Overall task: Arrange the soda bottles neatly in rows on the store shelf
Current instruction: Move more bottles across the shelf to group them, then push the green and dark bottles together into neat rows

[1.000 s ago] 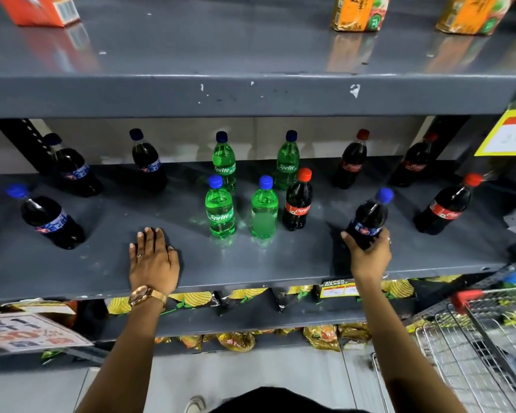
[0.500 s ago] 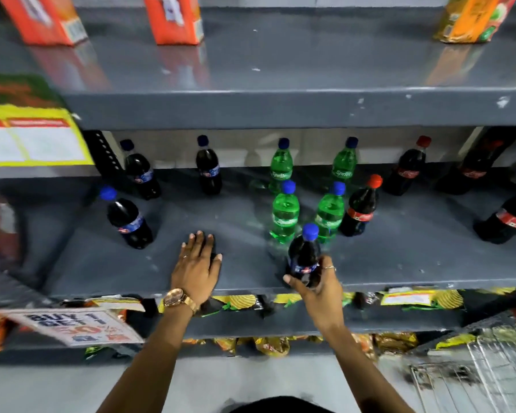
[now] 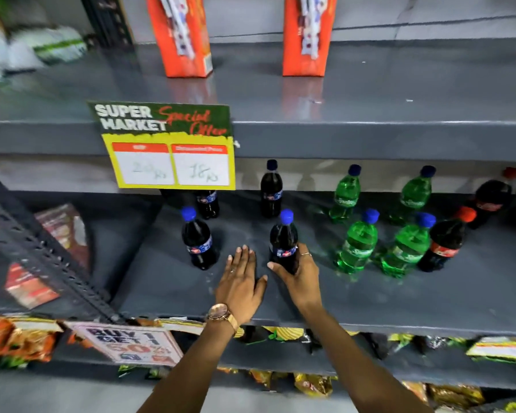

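My right hand [image 3: 299, 275] grips a dark blue-capped cola bottle [image 3: 284, 238] standing upright on the grey middle shelf [image 3: 399, 299]. My left hand [image 3: 239, 286] lies flat and open on the shelf just left of it. Another blue-capped cola bottle [image 3: 198, 238] stands further left. Two more stand behind: one [image 3: 271, 189] in plain view, the other [image 3: 208, 202] half hidden by a price sign. To the right are several green bottles, the nearest [image 3: 359, 241] beside the held one. Two red-capped cola bottles, front [image 3: 447, 238] and back [image 3: 493, 196], stand at far right.
A yellow-and-green special-offer sign [image 3: 167, 147] hangs from the upper shelf edge. Two orange cartons [image 3: 181, 34] [image 3: 307, 34] stand on the upper shelf. A slotted upright post [image 3: 42, 257] bounds the bay at left. Snack packets [image 3: 283, 378] fill the lower shelf, with a promo card [image 3: 131, 342].
My right hand has carried the blue-capped cola bottle leftwards along the shelf, from the right end to a spot next to my left hand. The view has swung left.
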The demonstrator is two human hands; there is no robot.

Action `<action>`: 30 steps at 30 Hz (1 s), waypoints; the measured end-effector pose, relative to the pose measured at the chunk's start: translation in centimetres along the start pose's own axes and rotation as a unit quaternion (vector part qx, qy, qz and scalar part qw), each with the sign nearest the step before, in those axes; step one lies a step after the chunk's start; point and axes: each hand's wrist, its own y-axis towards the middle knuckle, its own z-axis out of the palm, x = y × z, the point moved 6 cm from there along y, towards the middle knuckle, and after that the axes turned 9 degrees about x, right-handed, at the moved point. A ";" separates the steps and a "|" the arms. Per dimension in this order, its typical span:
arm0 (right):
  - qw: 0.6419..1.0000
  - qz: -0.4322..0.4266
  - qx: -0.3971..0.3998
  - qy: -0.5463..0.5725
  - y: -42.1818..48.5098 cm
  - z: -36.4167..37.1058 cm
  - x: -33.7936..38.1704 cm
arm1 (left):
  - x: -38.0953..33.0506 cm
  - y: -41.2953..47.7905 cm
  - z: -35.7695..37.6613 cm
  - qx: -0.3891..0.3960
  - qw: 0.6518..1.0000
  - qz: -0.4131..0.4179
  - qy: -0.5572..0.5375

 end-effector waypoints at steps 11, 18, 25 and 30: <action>0.999 0.010 -0.031 -0.024 0.7 0.5 -0.3 | 0.5 0.2 0.6 -0.028 1.000 0.008 -0.002; 0.999 0.005 -0.034 -0.030 0.6 0.5 -0.2 | 0.7 0.2 0.7 -0.023 1.000 0.007 0.006; 0.999 0.012 -0.006 0.029 -0.6 0.3 -0.2 | 0.6 -0.3 0.6 0.002 1.000 -0.022 0.000; 0.982 0.048 -0.115 0.139 -6.7 -5.2 -1.8 | -3.9 -5.8 0.5 -0.099 0.985 0.020 -0.138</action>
